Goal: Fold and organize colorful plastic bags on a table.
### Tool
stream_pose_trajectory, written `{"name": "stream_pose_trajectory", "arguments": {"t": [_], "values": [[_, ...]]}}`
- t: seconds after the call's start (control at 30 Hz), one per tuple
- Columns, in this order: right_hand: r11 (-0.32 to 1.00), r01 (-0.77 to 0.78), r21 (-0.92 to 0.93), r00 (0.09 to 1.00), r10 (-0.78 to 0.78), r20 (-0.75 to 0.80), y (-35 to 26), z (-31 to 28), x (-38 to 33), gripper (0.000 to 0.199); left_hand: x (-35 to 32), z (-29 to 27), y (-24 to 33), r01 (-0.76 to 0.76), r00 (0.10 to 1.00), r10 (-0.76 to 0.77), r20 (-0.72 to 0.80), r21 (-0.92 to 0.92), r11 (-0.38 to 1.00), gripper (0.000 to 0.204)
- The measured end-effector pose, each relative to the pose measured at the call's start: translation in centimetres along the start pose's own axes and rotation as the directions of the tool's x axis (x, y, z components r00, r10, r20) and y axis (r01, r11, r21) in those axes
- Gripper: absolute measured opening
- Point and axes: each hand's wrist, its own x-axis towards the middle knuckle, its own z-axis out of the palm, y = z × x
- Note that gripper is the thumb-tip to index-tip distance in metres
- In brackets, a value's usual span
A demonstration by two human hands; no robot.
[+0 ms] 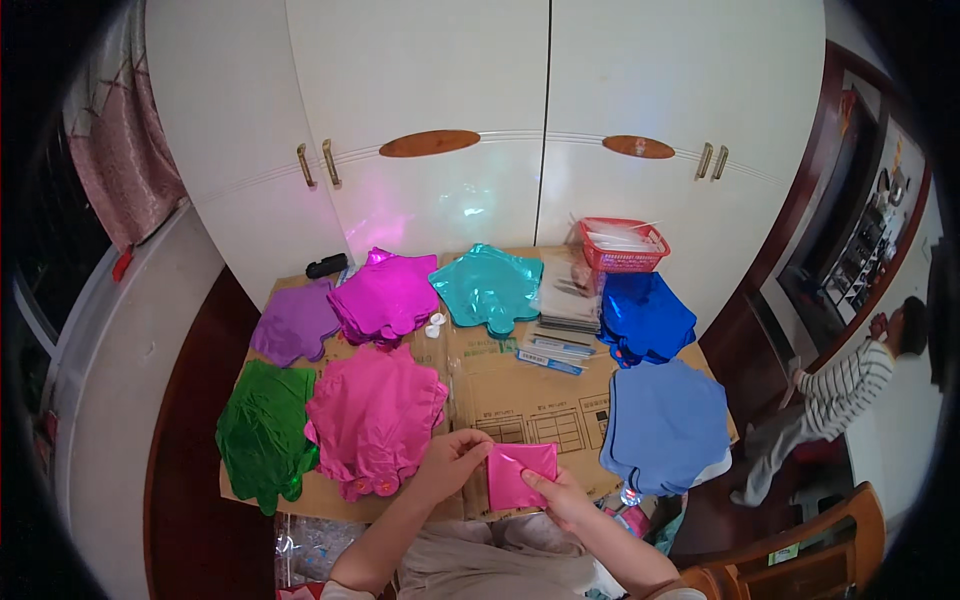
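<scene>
In front of my lap is a folded square of shiny pink foil (518, 478). My right hand (562, 500) grips its right side, thumb on top and the other fingers beneath. At the upper left corner, my left hand (456, 462) has its fingertips pinched together on the edge. Just left of it lies a stack of flat pink foil pieces (375, 415) with a scalloped outline, like uninflated foil balloons. Similar stacks are green (262, 430), purple (295, 322), magenta (385, 292), teal (488, 285), dark blue (647, 315) and pale blue (665, 425).
The stacks lie on a cardboard-covered table (500, 385). Towards the back are a red basket (625, 262), a pile of clear packets (570, 305), blue-and-white strips (550, 360), small white pieces (434, 326) and a black object (326, 266). A wooden chair (850, 535) and a walking person (845, 390) are right.
</scene>
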Motion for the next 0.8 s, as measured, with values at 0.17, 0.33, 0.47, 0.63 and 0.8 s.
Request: {"name": "stream_pose_trajectory", "arguments": {"t": [0.17, 0.33, 0.47, 0.63, 0.8], "values": [[0.982, 0.175, -0.071, 0.984, -0.176, -0.007, 2.3, -1.8, 1.7, 0.029, 0.2, 1.0, 0.6, -0.009, 0.999, 0.005, -0.04, -0.097, 0.995, 0.012], [-0.235, 0.538, -0.809, 0.489, -0.695, 0.527, -1.1, -1.9, 1.4, 0.032, -0.3, 0.5, -1.4, -0.039, 0.981, 0.008, -0.193, -0.154, 0.987, 0.021], [-0.614, 0.347, -0.709, 0.48, -0.534, 0.696, 0.2, -3.4, 3.4, 0.033, -0.7, 0.4, -1.9, -0.011, 0.975, 0.094, -0.204, 0.376, 0.927, 0.022], [-0.588, 0.351, -0.729, 0.571, -0.483, 0.664, 2.1, -3.5, 3.8, 0.039, -1.8, 1.8, -3.8, -0.51, 0.764, 0.581, 0.282, 0.816, 0.274, 0.025], [-0.294, 0.545, -0.785, 0.676, -0.4, 0.619, -1.1, -2.8, 2.7, 0.065, -2.2, 2.1, -4.9, -0.529, 0.757, 0.524, 0.391, 0.836, 0.141, 0.025]]}}
